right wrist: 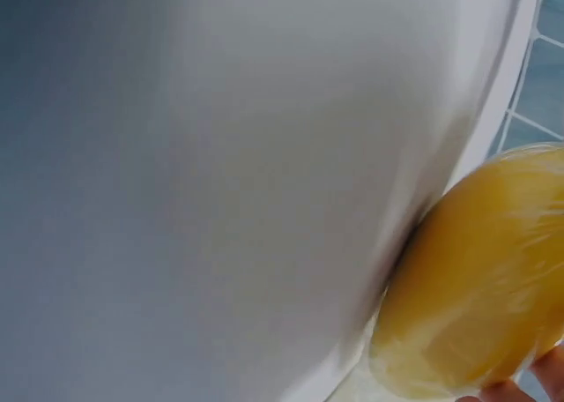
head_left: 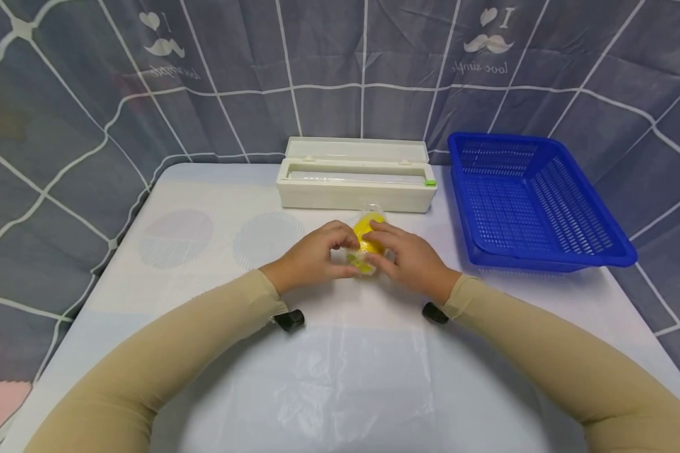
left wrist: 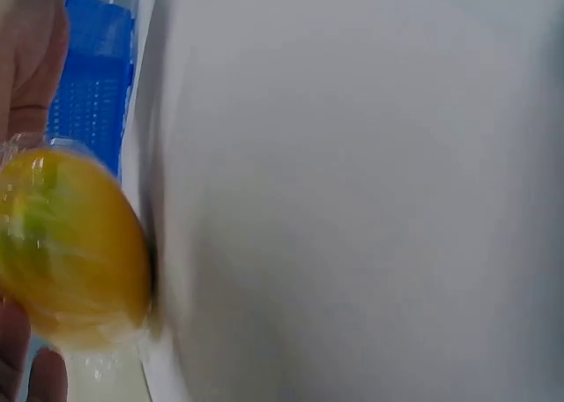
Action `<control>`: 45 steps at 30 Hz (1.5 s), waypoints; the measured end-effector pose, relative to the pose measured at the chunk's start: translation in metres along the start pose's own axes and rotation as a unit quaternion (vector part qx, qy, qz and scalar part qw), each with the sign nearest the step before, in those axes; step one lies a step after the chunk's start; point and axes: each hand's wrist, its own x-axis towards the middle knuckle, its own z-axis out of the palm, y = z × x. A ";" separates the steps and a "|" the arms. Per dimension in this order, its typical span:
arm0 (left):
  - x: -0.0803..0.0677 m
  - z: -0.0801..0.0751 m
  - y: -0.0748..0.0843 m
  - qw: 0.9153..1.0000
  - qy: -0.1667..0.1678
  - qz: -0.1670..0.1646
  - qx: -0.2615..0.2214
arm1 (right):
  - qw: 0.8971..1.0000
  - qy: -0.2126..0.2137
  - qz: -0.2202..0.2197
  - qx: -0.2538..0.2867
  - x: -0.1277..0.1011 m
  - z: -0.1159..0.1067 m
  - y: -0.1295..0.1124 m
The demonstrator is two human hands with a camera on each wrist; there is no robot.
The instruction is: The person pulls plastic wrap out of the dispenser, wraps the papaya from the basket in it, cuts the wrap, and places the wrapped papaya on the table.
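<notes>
A yellow mango with a green patch at its near end is wrapped in clear cling film and lies at the middle of the table. My right hand holds it from the right, fingers bent over its top and thumb at its near end. On the other side my left hand holds the near left end, fingers curled and thumb below. In the left wrist view the mango shows loose film at its upper edge. The right wrist view shows the mango with wrinkled film and fingertips beneath it.
Behind the hands stands a white cling film box with its lid raised and a green slider at the right. A blue plastic basket sits at the back right. A grey checked curtain hangs behind the white table.
</notes>
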 end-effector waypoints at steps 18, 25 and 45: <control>0.014 0.005 -0.012 0.983 -0.013 -0.135 -0.119 | 0.975 -0.006 0.086 0.205 0.004 -0.003 0.004; 0.020 0.000 -0.012 0.979 -0.031 -0.156 -0.128 | 0.978 -0.013 0.087 0.191 0.008 -0.005 0.007; 0.030 -0.005 0.003 0.979 -0.065 -0.106 0.162 | 0.985 -0.113 0.056 0.115 0.014 -0.024 0.012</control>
